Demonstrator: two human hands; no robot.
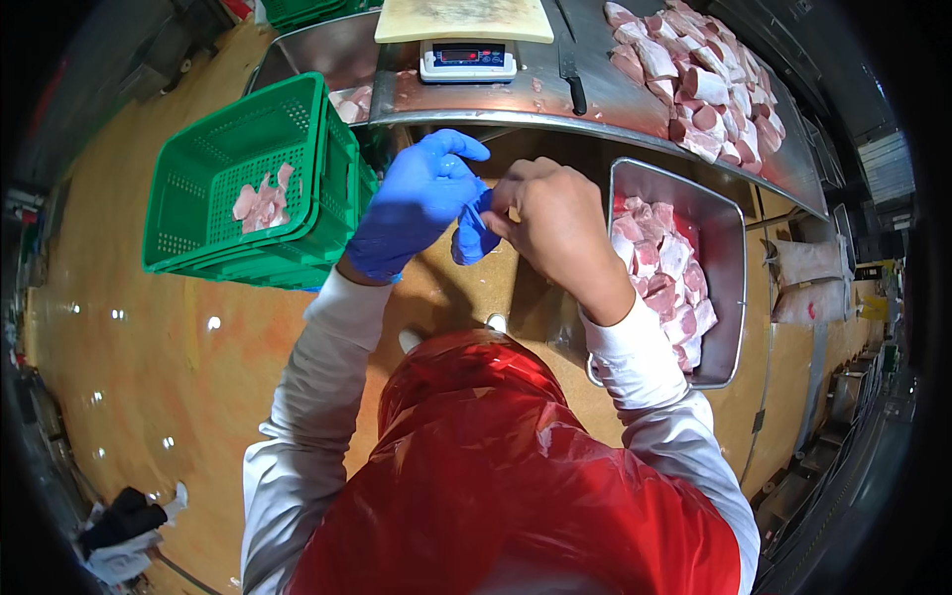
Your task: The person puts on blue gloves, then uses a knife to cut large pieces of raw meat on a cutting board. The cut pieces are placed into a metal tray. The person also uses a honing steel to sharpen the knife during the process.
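My left hand (416, 203) wears a blue disposable glove, and its fingers are closed on a second, loose blue glove (476, 230) that hangs crumpled below them. Bare, my right hand (555, 213) pinches the edge of this loose glove from the other side. Both hands are held close together in front of the steel table's near edge, above the floor. A green crate (332, 188) stands just left of my left hand, with a few pale meat scraps (263, 203) inside. To the right of my right hand, a steel tub (732, 288) holds many pink meat pieces (664, 268).
On the steel table (585, 104) are a scale (466, 61) with a cutting board (461, 20) on top, a black-handled knife (573, 79) and a large meat pile (704, 84). Another person (124, 531) is at the lower left, on the tan floor (218, 387).
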